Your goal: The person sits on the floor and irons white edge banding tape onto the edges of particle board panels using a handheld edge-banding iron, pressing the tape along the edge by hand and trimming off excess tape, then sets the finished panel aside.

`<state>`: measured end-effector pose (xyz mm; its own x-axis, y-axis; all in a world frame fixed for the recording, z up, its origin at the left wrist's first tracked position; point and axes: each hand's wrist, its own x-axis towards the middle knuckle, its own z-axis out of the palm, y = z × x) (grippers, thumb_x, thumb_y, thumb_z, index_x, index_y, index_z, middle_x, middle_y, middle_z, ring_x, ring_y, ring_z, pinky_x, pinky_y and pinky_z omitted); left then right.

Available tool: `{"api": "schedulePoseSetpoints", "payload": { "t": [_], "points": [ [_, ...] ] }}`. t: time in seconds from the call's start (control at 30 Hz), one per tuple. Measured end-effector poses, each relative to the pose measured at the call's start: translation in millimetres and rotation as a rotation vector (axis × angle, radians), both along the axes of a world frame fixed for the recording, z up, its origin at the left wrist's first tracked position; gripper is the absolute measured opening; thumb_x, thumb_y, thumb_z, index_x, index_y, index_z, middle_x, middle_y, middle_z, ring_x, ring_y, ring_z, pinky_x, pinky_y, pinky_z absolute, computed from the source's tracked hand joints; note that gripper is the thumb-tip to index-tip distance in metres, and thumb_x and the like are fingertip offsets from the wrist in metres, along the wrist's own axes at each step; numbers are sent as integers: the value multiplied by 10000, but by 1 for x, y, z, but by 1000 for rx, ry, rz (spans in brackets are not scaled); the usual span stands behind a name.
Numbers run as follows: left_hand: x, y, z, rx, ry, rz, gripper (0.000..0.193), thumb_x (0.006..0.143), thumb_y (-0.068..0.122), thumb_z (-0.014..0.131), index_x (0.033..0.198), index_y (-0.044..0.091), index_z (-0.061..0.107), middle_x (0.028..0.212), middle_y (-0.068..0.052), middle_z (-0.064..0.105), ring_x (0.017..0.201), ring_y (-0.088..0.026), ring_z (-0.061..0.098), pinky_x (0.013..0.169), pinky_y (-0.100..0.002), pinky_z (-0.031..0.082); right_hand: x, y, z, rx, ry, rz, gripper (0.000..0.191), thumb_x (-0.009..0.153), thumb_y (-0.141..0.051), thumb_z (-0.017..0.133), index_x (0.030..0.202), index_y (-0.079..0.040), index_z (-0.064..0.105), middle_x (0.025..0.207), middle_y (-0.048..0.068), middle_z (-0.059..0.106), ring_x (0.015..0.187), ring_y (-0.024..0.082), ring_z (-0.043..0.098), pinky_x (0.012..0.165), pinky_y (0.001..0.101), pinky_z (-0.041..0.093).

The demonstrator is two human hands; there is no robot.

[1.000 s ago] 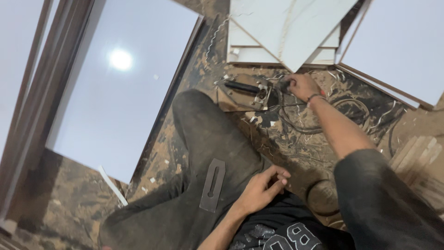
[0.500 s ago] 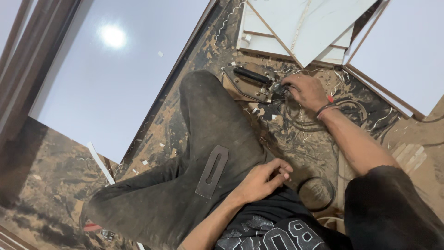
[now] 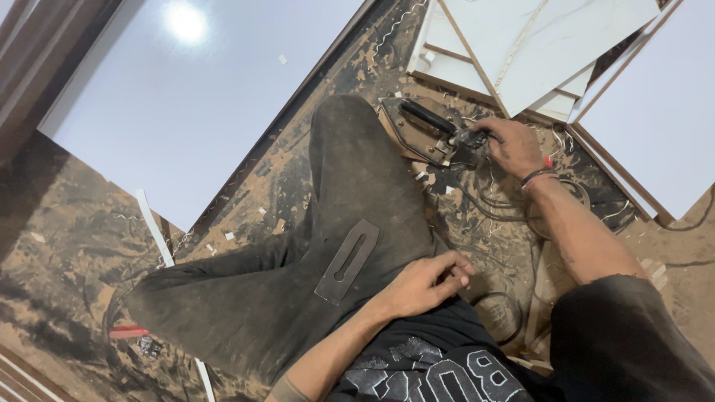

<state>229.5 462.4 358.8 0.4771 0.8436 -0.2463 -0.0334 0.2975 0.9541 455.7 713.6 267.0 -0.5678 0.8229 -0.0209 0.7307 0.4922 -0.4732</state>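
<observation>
Right hand (image 3: 514,145) now on one iron (image 3: 426,126)

Our view has swung left and down since 1.0 s ago: bent knee (image 3: 350,149) now sits mid-frame, white panel (image 3: 186,112) fills upper left. Right hand (image 3: 514,145) closed in on the flat iron (image 3: 424,130), now gripping its cord end. Left hand (image 3: 421,283) curled tighter on lap.
</observation>
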Motion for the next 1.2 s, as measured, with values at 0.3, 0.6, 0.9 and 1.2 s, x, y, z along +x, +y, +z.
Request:
{"api": "schedulePoseSetpoints", "payload": {
  "t": [0.3,0.6,0.9,1.2],
  "points": [
    [-20,-8,4,-68,7,39,254,999,192,585,1225,90,641,996,-15,758,900,-159,722,822,-320,556,-15,-9,10,62,-187,29,303,885,-37,691,1150,-182,719,878,97,712,846,321,683,794,457,530],
    [-44,-10,32,-34,11,99,242,999,192,587,1206,73,629,984,-26,767,889,-156,727,824,-309,553,-28,-24,7,130,-213,135,338,830,-23,700,1149,-136,701,1077,105,703,1056,347,655,902,468,529],
    [-264,-2,-52,53,395,1134,168,1027,197,616,1068,42,664,925,-49,697,785,-185,664,741,-322,529,-145,-12,93,223,193,95,190,984,53,619,1118,-52,703,1103,129,704,1026,309,670,911,389,535],
    [-420,-64,-170,-306,822,1529,493,858,220,635,1279,-37,627,1174,-274,716,1136,-436,670,974,-485,516,-279,-73,131,47,428,313,127,1043,63,660,1123,-30,690,1107,114,708,1040,243,701,917,309,545]
  ]
}}
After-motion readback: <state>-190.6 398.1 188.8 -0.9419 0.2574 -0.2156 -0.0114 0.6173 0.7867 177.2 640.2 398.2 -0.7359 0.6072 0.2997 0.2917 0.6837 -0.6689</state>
